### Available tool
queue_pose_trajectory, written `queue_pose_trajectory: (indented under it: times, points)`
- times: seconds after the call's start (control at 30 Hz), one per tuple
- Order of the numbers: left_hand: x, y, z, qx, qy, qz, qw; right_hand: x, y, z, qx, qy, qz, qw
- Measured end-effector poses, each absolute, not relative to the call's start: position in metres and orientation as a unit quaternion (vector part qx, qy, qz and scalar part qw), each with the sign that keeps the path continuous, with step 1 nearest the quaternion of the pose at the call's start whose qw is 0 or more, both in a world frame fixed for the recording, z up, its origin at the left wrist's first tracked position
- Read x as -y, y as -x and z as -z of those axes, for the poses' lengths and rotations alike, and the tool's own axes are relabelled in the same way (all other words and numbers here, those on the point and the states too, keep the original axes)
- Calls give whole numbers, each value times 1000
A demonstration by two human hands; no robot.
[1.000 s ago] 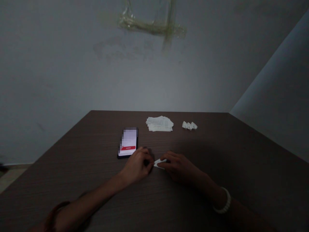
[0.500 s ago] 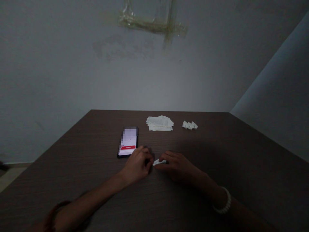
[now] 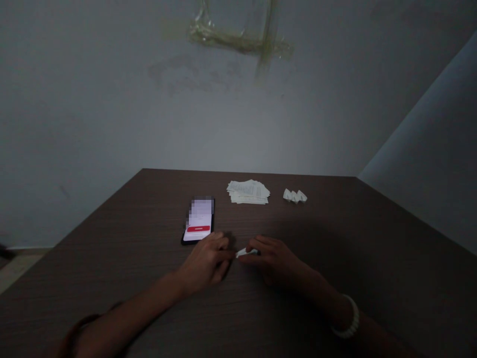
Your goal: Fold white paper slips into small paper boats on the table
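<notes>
A small folded strip of white paper lies low over the table in front of me. My right hand pinches it between thumb and fingers, which cover its right end. My left hand is at the paper's left tip, with the index finger stretched toward it. Whether that fingertip touches the paper I cannot tell. The left thumb is lower and apart from the index finger, and the other fingers are bent.
Just beyond my left hand lies a phone with its screen lit. A fanned pile of printed paper slips is farther back. To its right sit several small folded white paper pieces. A wall rises behind the brown table.
My left thumb has come away from the index finger, and the left hand has shifted slightly left and down. My right hand keeps its pinch on the paper. The view has tilted a little.
</notes>
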State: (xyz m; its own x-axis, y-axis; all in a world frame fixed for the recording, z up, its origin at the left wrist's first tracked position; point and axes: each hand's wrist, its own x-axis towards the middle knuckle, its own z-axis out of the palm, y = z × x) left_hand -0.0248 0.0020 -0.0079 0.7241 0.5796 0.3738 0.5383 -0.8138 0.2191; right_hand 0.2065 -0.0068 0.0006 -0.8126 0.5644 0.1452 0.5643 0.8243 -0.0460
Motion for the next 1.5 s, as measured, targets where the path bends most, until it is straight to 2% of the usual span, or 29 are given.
queue_pose_trajectory:
  times: [0.27,1.03,1.5]
  points:
    - [1,26,8,-267,-943,-198,-16,7,-205,2,951,296,0,85]
    - [-1,21,6,-324,-928,-179,47,8,-204,4,948,304,13,97]
    - [-1,24,9,-315,-932,-179,26,9,-205,7,943,314,11,108]
